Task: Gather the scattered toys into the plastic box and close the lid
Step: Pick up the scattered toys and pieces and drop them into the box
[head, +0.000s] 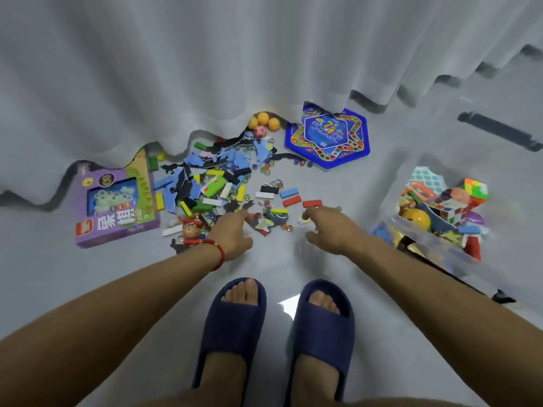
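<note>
A: Toys point(223, 186) lie scattered on the floor point(117, 289) well to the left of the plastic box point(435, 239), heaped near the curtain's point(205, 69) hem. The box is already quite full, its contents mounded above the rim

B: And the hands?

A: Both reach toward the near edge of the heap, left of the box. The left hand point(233, 233) has loose, spread fingers and holds nothing that I can see. The right hand point(329, 227) is much the same, fingers slackly curled over small pieces, gripping none as far as I can tell

B: What might go wrong?

A: I'd judge the marbles point(266, 167) the worst risk: a sweeping scoop could send them rolling under the curtain. Thin foam pieces could slip between the fingers. And with the box mounded so high, the lid may not seat

B: The lid, where is it?

A: I can't find it. The clear walls of the box are also hard to trace

B: Anything else hidden?

A: The curtain covers part of the purple game box point(117, 201), far left of the plastic box, and an edge of the blue hexagonal board point(329, 139) beyond the heap. The orange balls point(264, 121) sit half under the hem; more may lie behind it
</note>
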Demonstrator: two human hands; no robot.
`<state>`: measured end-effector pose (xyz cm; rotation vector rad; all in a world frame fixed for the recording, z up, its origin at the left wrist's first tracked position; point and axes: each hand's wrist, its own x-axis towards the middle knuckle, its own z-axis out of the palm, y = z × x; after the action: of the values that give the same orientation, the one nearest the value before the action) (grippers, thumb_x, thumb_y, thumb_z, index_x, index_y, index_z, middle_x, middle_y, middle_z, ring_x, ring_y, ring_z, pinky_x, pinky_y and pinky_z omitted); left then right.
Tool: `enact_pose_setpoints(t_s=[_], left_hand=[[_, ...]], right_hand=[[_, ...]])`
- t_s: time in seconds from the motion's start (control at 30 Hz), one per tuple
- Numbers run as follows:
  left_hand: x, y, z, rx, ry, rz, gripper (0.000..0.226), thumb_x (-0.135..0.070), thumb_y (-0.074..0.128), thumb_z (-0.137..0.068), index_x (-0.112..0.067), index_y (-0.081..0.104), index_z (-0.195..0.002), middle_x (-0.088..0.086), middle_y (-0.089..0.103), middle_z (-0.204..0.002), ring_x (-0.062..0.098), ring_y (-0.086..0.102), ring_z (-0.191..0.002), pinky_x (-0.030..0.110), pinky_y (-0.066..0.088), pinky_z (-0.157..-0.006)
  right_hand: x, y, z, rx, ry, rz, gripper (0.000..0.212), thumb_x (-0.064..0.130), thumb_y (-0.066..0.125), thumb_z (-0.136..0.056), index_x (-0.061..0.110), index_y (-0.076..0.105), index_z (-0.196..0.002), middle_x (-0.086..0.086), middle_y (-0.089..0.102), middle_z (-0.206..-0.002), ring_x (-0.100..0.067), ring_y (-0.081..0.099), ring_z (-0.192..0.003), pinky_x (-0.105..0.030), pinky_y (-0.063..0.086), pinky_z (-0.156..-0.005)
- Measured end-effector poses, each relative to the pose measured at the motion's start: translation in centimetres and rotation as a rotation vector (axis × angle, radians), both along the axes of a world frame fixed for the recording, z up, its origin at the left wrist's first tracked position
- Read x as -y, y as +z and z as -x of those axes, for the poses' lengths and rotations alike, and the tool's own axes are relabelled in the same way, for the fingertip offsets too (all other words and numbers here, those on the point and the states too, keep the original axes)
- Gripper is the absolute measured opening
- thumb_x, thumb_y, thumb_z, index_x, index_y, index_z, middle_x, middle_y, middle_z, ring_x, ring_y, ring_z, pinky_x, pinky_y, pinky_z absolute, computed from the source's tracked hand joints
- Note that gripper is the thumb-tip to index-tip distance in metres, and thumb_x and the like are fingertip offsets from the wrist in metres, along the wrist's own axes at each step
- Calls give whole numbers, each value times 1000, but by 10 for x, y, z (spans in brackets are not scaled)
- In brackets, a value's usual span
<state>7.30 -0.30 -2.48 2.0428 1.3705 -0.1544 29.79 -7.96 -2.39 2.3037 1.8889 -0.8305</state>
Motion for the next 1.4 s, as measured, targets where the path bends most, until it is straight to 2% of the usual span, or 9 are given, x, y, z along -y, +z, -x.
enact_pose_setpoints(t_s=[0.1, 0.2, 0.37, 0.6, 0.87, 1.0, 1.17, 1.3, 1.4], left_hand=[[-10, -36, -13, -11, -42, -40, 50, -26, 74, -81, -16, 51, -124, 12, 51, -124, 30, 49, -114, 35, 42, -93], [-20, -63, -25, 33, -58, -106, 53, -31, 77, -76, -17, 50, -120, 11, 47, -118, 31, 47, -110, 40, 45, -92], [-32, -86, -36, 80, -63, -194, 59, -31, 78, -74, -19, 52, -126, 12, 44, -124, 29, 40, -117, 42, 47, -93], [-44, -105, -43, 150, -35, -246, 51, -25, 80, -66, -13, 58, -110, 9, 56, -106, 31, 49, -104, 37, 40, -86], [-40, -105, -43, 192, -40, -280, 52, -18, 71, -65, -11, 55, -114, 11, 52, -110, 31, 45, -103, 42, 46, -85], [-38, -107, -41, 159, -78, -312, 44, -16, 69, -67, -10, 56, -108, 11, 51, -110, 30, 44, -104, 42, 47, -84], [-33, -115, -33, 211, -106, -352, 41, -14, 81, -66, -8, 60, -101, 11, 53, -107, 29, 45, -100, 29, 40, -80], [-36, -115, -33, 171, -185, -369, 35, -10, 79, -63, -9, 60, -93, 10, 58, -97, 32, 50, -93, 44, 47, -77], [-38, -114, -30, 130, -283, -409, 36, -8, 76, -59, -7, 60, -91, 13, 58, -94, 35, 50, -90, 44, 48, -72]], right_hand=[[-23, -39, 12, 34, 92, -93, 44, 30, 62, -93, 24, 49, -135, -6, 57, -132, -25, 57, -113, -41, 52, -93], [-51, -67, 25, 18, 108, -176, 42, 26, 62, -91, 21, 49, -131, -8, 53, -126, -26, 52, -111, -40, 53, -82], [-75, -98, 33, 32, 155, -186, 60, 36, 69, -88, 21, 43, -139, -8, 52, -124, -26, 50, -110, -41, 55, -81], [-90, -107, 21, -2, 277, -280, 38, 29, 71, -89, 20, 62, -125, -6, 63, -112, -23, 54, -98, -38, 51, -83], [-84, -99, 8, -30, 244, -294, 23, 19, 70, -86, 14, 66, -109, -8, 61, -95, -25, 54, -88, -40, 51, -74], [-78, -102, 16, -21, 235, -288, 30, 26, 61, -95, 13, 60, -123, -9, 61, -106, -24, 55, -96, -35, 49, -79], [-71, -103, 20, 2, 213, -277, 52, 35, 64, -93, 14, 48, -138, -10, 54, -124, -26, 50, -111, -35, 47, -92], [-78, -107, 22, 43, 252, -272, 43, 22, 58, -99, 12, 48, -140, -12, 54, -130, -26, 50, -115, -35, 45, -100], [-83, -103, 21, 46, 248, -254, 38, 22, 56, -99, 8, 51, -134, -15, 56, -126, -27, 52, -110, -36, 46, -96]])
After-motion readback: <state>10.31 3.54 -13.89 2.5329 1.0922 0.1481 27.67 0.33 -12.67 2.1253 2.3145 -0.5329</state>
